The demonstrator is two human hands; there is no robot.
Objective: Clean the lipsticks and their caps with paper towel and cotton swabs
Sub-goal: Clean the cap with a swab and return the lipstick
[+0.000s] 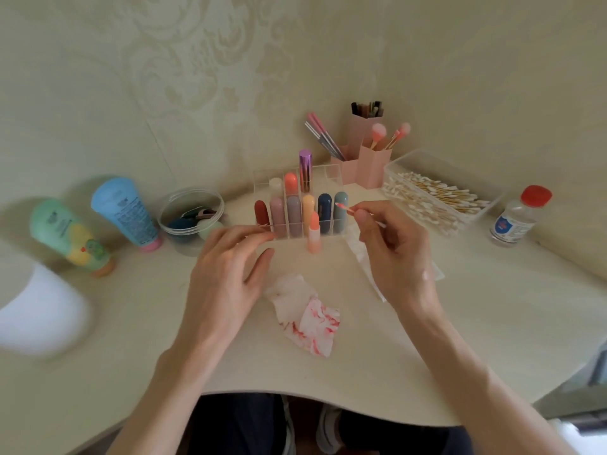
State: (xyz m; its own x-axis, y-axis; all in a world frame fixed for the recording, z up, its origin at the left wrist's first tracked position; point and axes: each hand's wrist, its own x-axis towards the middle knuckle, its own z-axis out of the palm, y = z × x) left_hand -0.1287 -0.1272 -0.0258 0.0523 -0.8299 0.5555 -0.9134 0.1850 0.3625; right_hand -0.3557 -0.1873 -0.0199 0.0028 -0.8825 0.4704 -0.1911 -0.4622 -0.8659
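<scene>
The right hand (pixel 391 251) pinches a swab (pixel 349 210) between thumb and fingers, its pink-stained tip just beside the rightmost lipstick in the clear organizer (pixel 328 174). The left hand (pixel 230 267) lies loosely spread, holding nothing, with its fingertips at the organizer's front left corner. An uncapped peach lipstick (pixel 313 233) stands upright on the tabletop (pixel 460 323), just in front of the organizer. A red-smeared paper towel (pixel 308 316) lies crumpled between the hands, nearer the person. A swab box (pixel 437 195) sits to the right.
</scene>
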